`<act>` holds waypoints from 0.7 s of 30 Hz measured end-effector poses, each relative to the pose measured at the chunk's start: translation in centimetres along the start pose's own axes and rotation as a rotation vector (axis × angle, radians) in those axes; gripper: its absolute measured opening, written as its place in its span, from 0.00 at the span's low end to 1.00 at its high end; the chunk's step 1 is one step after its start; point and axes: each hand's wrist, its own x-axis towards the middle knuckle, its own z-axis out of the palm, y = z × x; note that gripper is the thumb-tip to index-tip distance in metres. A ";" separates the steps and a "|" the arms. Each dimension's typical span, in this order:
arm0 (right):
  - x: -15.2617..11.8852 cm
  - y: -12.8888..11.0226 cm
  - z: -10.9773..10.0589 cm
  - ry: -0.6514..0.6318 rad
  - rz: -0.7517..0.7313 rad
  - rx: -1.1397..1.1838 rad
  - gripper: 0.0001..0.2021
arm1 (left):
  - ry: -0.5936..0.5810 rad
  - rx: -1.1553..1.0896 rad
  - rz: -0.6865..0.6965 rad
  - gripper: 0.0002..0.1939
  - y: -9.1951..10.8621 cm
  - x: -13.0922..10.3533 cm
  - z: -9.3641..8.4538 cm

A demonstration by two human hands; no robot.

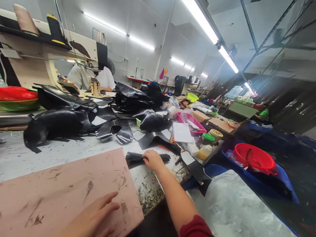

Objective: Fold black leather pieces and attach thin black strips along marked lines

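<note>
My right hand reaches over a bundle of thin black strips on the white worktable, its fingers closed around the bundle's middle. The strips stick out on both sides of the hand. Low in the view, my left hand hovers over or rests on a stained pink board, fingers spread and holding nothing. Just behind the strips lie fanned black pieces with white edges and a curved black piece.
Black leather piles stand behind, beside a sewing machine with a person beyond. To the right are a notebook, a pink basket, glue jars, a red basin and a pale plastic bag.
</note>
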 end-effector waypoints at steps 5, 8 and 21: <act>0.2 1.1 -0.7 -0.038 -0.004 -0.045 0.07 | -0.069 0.016 0.036 0.14 2.3 5.2 -1.8; -0.5 2.5 -0.9 -0.054 0.022 -0.053 0.07 | -0.075 0.034 0.076 0.14 2.4 7.1 -1.5; 0.3 4.6 -1.9 -0.133 -0.124 0.047 0.12 | -0.063 0.306 0.194 0.13 4.8 17.2 2.3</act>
